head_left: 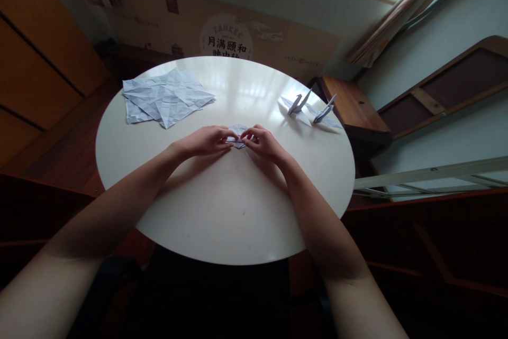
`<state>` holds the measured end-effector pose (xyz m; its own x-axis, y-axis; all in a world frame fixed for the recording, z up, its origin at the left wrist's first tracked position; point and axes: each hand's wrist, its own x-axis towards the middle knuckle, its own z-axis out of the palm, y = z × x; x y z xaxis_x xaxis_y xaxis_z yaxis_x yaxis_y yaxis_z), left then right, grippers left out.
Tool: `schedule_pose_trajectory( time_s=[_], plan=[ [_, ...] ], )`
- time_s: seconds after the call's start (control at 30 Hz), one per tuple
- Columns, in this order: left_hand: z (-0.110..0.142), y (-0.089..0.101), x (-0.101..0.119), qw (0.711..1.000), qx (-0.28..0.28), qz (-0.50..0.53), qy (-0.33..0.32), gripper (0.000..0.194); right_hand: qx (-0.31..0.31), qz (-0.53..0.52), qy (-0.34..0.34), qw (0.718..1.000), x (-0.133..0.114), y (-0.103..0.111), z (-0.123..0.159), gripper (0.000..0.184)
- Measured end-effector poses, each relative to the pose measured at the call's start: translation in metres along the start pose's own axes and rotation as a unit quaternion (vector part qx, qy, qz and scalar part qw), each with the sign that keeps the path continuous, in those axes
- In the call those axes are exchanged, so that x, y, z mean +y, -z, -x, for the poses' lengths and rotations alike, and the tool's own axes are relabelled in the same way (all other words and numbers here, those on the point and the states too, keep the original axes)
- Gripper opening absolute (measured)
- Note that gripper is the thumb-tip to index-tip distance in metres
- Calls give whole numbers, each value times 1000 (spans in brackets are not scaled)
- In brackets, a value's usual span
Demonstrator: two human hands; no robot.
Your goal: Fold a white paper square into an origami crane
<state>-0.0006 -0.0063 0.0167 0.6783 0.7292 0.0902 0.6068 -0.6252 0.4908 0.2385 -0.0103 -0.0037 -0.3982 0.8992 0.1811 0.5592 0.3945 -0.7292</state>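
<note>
- folded paper (pixel 238 144) sits between the table's (pixel 222 212) far and near edges
- left hand (pixel 214 139) and right hand (pixel 262 140) both pinch it
- risk: uneven finger pull could skew it or tear it

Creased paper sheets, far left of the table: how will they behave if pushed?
Probably light and fairly floppy: the creased paper sheets look thin. They'd likely fan out rather than travel as one block, since they overlap with corners out of line. They may slide easily too, as the white table looks smooth and glossy.
</note>
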Motion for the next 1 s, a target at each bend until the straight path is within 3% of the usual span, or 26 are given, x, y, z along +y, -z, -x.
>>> schedule_pose_trajectory(
  time_s=[1.0],
  plan=[
    [0, 0, -1, 1000, -3, 3, -9, 41, -3, 4, 0, 1000, 1, 0, 1, 14]
  ],
)
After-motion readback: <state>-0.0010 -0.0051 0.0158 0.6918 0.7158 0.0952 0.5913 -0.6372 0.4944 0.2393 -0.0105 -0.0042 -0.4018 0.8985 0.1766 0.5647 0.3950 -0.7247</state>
